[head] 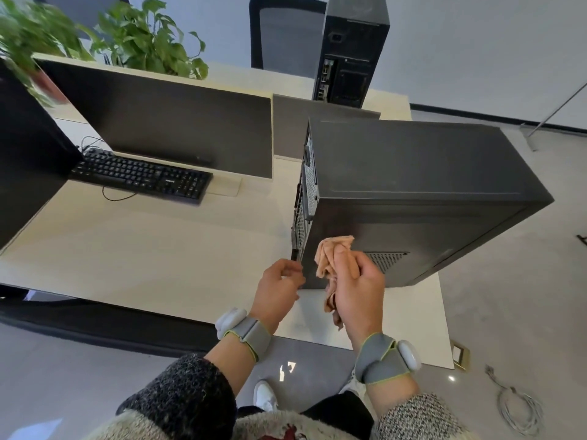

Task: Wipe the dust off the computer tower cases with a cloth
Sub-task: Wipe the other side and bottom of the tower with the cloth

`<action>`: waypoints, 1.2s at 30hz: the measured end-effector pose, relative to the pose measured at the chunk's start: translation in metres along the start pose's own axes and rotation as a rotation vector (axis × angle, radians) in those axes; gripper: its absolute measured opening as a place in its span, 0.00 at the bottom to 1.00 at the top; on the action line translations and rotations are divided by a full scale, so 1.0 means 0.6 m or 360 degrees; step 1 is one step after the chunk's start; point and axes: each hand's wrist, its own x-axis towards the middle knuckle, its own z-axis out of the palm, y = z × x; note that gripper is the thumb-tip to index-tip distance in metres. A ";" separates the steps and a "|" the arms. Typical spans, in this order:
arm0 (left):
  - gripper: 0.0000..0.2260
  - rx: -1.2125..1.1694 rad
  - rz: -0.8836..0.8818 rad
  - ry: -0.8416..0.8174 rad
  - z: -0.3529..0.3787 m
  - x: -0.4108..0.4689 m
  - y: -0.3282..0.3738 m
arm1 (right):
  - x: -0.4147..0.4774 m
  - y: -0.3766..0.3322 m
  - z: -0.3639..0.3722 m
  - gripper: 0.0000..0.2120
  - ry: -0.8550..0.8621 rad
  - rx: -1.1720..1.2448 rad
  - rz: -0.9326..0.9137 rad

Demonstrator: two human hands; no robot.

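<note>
A dark grey computer tower case (413, 185) stands on the right end of the light desk (143, 249), its vented back panel facing left. My right hand (359, 293) grips a crumpled peach cloth (332, 255) and holds it against the lower near side of the case, beside a mesh vent. My left hand (279, 290) has curled fingers at the case's lower back corner, touching its edge. A second black tower case (352, 49) stands upright at the far end of the desk.
A black keyboard (143, 176) and a dark divider panel (165, 119) sit at the left of the desk. Potted plants (143, 36) and an office chair (286, 33) stand behind. A coiled grey cable (517, 408) lies on the floor at the right.
</note>
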 end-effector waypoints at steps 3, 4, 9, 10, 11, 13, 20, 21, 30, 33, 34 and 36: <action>0.06 0.0016 -0.0039 -0.0087 0.008 -0.002 -0.007 | 0.005 0.027 -0.005 0.17 0.0019 -0.0112 0.0156; 0.05 0.0010 -0.0035 -0.0109 0.011 -0.004 -0.009 | 0.005 0.038 -0.007 0.18 0.0002 -0.0128 0.0271; 0.06 -0.0035 -0.0050 -0.0152 0.018 -0.010 -0.012 | 0.006 0.020 -0.037 0.17 0.0024 -0.0128 0.0239; 0.06 -0.0059 -0.0053 -0.0156 0.019 -0.010 -0.013 | 0.008 0.008 -0.041 0.16 0.0066 -0.0110 0.0172; 0.06 -0.0086 -0.0055 -0.0149 0.024 -0.013 -0.017 | 0.009 0.003 -0.047 0.15 0.0117 -0.0098 0.0121; 0.07 -0.0119 -0.0022 -0.0074 0.029 -0.019 -0.021 | 0.015 0.010 -0.051 0.16 0.0176 -0.0124 0.0129; 0.21 -0.0267 0.0082 0.0178 0.033 -0.025 -0.020 | 0.022 0.017 -0.071 0.24 -0.0005 -0.0265 0.0285; 0.24 -0.0263 0.0084 0.0169 0.036 -0.026 -0.017 | 0.019 0.007 -0.075 0.24 0.0001 -0.0282 0.0237; 0.34 -0.0137 0.0086 0.0077 0.046 -0.036 -0.004 | 0.043 0.056 -0.085 0.19 -0.0082 -0.0442 0.0442; 0.33 -0.0113 0.0125 0.0108 0.050 -0.043 0.002 | 0.037 0.043 -0.089 0.19 -0.0064 -0.0398 0.0358; 0.32 -0.0099 0.0141 0.0119 0.053 -0.043 0.003 | 0.033 0.036 -0.091 0.21 -0.0039 -0.0354 0.0275; 0.29 -0.0091 0.0166 0.0159 0.061 -0.042 0.007 | 0.028 0.022 -0.098 0.22 0.0019 -0.0315 0.0149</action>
